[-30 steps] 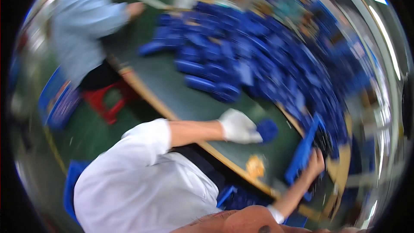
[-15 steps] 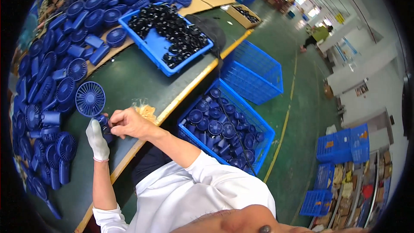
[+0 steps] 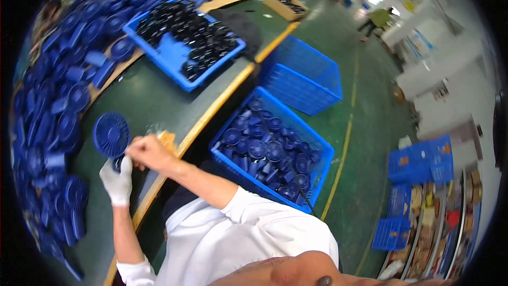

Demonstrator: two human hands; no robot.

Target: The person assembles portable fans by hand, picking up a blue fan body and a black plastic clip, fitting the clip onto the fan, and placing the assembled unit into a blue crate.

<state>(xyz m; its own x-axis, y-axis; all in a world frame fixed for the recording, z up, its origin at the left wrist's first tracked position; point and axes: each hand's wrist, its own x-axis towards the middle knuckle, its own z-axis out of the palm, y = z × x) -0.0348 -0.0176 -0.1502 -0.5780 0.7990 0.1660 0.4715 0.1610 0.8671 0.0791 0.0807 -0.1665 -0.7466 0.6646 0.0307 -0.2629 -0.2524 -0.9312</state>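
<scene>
A blue round ribbed disc (image 3: 110,134) stands on edge above the dark green table (image 3: 159,100). My left hand (image 3: 117,181), in a white glove, grips it from below. My bare right hand (image 3: 145,152) meets it at the disc's lower right edge, fingers pinched on the same piece. A small yellowish scrap (image 3: 168,139) lies on the table just behind my right hand. A big heap of like blue discs (image 3: 50,127) runs along the left of the table.
A blue tray (image 3: 186,85) with black round parts sits further along the table. On the floor to my right stand a blue crate (image 3: 321,151) with blue parts and an empty blue crate (image 3: 304,77). Stacked crates (image 3: 418,164) and a distant person (image 3: 378,18) are beyond.
The view swung from another worker and the long heap of parts to this end of the table. Over the last half second my hands stay together on the disc.
</scene>
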